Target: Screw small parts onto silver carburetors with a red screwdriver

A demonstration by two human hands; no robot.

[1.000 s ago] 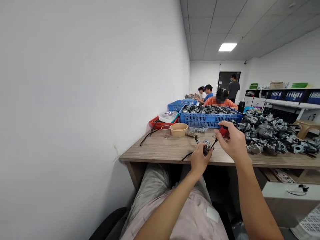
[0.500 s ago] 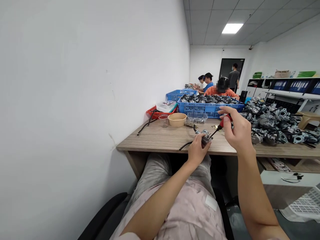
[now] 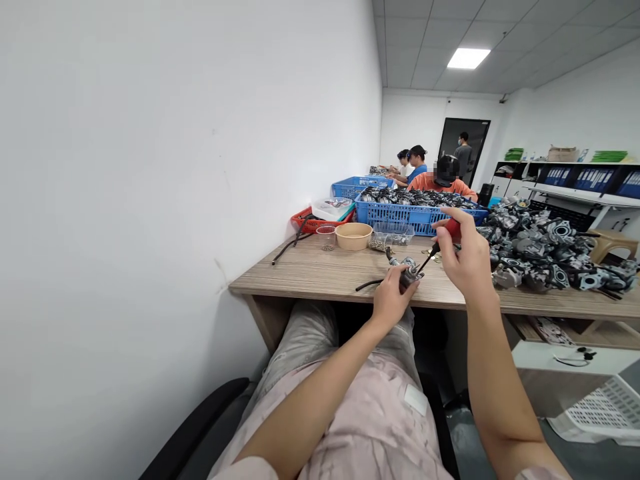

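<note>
My left hand (image 3: pixel 393 293) is closed around a small metal carburetor (image 3: pixel 409 272) at the table's front edge, with a black hose (image 3: pixel 369 285) sticking out to its left. In my right hand (image 3: pixel 465 257) is a screwdriver (image 3: pixel 453 229) with a red handle and dark shaft, gripped by thumb and fingers. It slants down to the left, and its tip meets the carburetor's right side. The exact contact point is too small to make out. Small brass-coloured pieces (image 3: pixel 431 257) lie on the table behind the shaft.
On the wooden table (image 3: pixel 300 277) stand a clear cup (image 3: pixel 327 238), a tan bowl (image 3: pixel 354 237) and a clear tray (image 3: pixel 393 233). Behind is a blue crate (image 3: pixel 410 217) full of carburetors. More are heaped at right (image 3: pixel 545 247). Co-workers sit beyond; one person stands by the door.
The view has shifted slightly. My right hand's fingers have closed further around the screwdriver handle, while the tip stays at the carburetor. The standing person has moved towards the doorway.
</note>
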